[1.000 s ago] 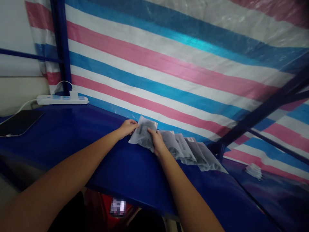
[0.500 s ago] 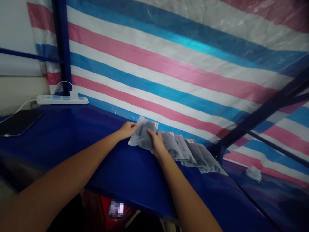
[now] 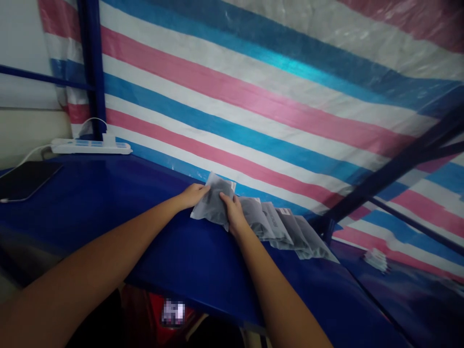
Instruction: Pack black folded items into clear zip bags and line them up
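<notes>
A frosted grey packet (dark contents inside) stands tilted on the blue table. It leans against the striped tarp.

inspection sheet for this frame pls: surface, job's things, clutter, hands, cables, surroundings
Surface: glossy blue table.
Job's things: frosted pouch in both hands; row of overlapping pouches to its right, along the tarp.
Clutter: dark tablet at far left; small pale packet at right.
Hands: left hand and right hand each have a grip on the pouch.
Cables: white power strip with white leads.
Surroundings: striped tarp; blue frame posts.
</notes>
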`<state>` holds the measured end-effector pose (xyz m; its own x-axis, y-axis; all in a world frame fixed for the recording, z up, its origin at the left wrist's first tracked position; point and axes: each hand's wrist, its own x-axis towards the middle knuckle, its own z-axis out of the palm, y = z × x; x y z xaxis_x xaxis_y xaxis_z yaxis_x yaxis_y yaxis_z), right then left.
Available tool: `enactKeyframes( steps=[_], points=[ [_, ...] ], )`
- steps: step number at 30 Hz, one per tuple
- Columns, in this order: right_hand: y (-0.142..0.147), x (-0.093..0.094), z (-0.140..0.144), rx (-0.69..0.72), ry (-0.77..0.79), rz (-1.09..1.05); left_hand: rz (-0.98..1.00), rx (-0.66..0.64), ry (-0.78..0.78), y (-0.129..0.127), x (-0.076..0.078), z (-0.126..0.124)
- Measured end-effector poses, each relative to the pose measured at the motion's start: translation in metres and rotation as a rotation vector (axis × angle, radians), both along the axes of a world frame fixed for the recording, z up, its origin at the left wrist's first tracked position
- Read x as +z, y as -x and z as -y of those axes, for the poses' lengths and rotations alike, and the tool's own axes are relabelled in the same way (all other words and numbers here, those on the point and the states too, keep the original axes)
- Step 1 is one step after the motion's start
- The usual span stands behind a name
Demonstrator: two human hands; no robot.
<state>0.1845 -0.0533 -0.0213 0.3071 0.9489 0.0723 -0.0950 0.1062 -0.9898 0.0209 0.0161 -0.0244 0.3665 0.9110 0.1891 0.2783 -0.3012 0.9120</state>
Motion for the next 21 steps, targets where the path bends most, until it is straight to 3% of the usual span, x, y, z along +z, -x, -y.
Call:
enactKeyframes(
  steps=[21],
  points=[
    [-0.0017, -0.0013, -0.0028, -0.017, 0.01, 0.043, 0.046, -0.005, -0.019, 0.0012, -0.0006, 0.0015]
  ],
)
